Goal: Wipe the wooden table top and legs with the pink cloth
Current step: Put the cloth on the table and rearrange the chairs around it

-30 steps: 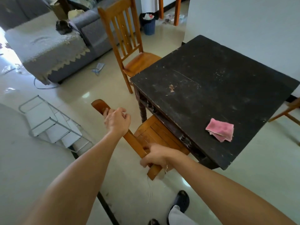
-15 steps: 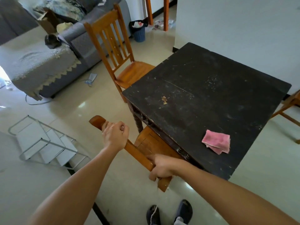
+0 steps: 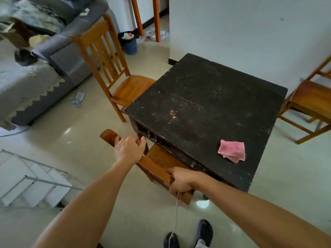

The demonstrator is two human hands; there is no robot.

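The dark surface [image 3: 206, 104] fills mid-frame, its near edge overhanging a chair [image 3: 162, 157] seat. Open floor [image 3: 80, 140] lies at left and along the bottom. The cloth [image 3: 232, 150] lies folded near the surface's lower-right edge, untouched. The left hand [image 3: 129, 149] and right hand [image 3: 180, 181] each clench the chair's top rail [image 3: 154, 167], well apart.

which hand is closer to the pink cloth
Right. The right hand grips the chair back nearest the pink cloth; the left hand grips its other end, farther away.

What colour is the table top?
Black, scuffed and speckled, on the table top in the head view.
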